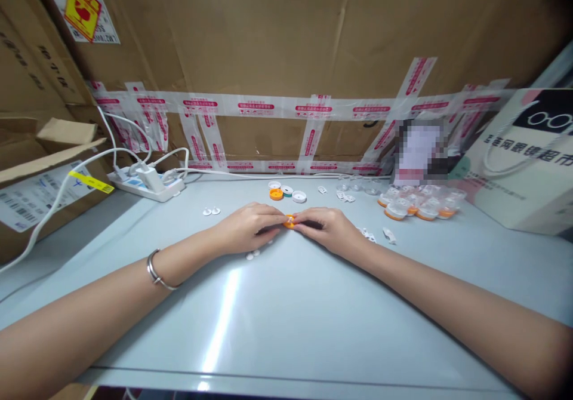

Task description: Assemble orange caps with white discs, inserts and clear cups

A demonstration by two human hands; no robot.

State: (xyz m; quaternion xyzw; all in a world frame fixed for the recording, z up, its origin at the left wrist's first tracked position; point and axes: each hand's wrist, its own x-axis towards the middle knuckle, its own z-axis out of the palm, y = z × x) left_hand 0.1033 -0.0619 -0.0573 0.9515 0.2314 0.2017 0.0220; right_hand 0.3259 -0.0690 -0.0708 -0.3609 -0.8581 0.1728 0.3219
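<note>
Between my two hands, near the middle of the table (286,316), is a small round orange part (290,223) with something white in its centre. My left hand (248,227) pinches it from the left, and my right hand (329,228) grips its right edge; the fingertips cover much of it. Just behind lie another orange ring-shaped part (276,194), a white round part (299,197) and a white-and-green one (287,191). Small white discs (253,255) lie under and in front of my left hand. Small white pieces (369,234) rest beside my right wrist.
A pile of clear-domed orange and white pieces (421,203) stands at the right, near a paper bag (519,167). A power strip (152,185) with white cables lies at the left beside an open carton (49,191). A large taped cardboard box (268,42) closes off the back.
</note>
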